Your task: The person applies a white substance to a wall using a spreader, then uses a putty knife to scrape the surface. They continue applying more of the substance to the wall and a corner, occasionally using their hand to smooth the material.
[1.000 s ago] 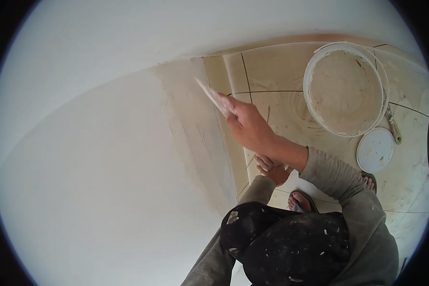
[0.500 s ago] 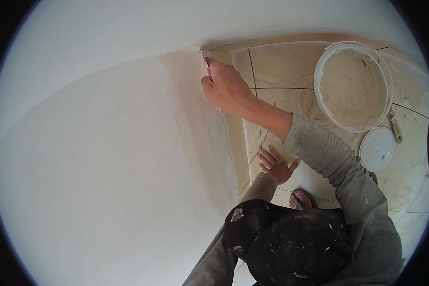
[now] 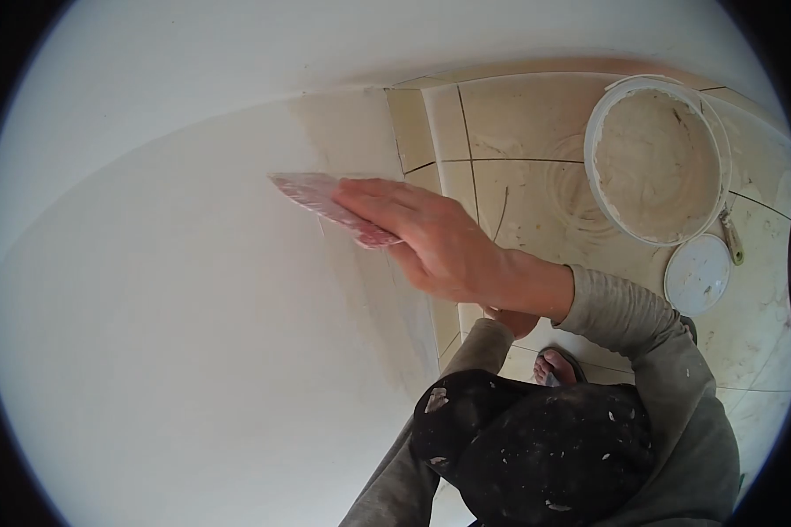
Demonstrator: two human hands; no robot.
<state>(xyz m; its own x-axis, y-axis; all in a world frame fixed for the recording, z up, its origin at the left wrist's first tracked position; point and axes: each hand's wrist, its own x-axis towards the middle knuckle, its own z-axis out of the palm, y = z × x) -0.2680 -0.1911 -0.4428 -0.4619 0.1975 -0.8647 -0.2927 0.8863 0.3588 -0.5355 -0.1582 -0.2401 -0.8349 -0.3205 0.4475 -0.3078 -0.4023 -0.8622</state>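
My right hand (image 3: 448, 241) grips a wide, whitish and reddish putty knife (image 3: 312, 193), its edge held at the wall (image 3: 193, 290). The blade is slightly blurred. A damp, beige-grey band of filler (image 3: 360, 290) runs down the wall beside the corner, under and below the knife. Low by the tiled skirting is my left hand (image 3: 520, 325), mostly covered by my right wrist, with its fingers hidden.
A white bucket (image 3: 594, 167) of beige paste stands on the tiled floor (image 3: 523, 206). Beside it are a white lid (image 3: 699, 274) and a scraper with a green-tipped handle (image 3: 732, 237). My sandalled foot (image 3: 554, 367) is below. Tiled skirting (image 3: 410, 132) edges the wall.
My right hand has moved left and down from the upper corner, turning the putty knife from edge-on to flatter across the wall. It now covers my left hand, which was spread on the floor.
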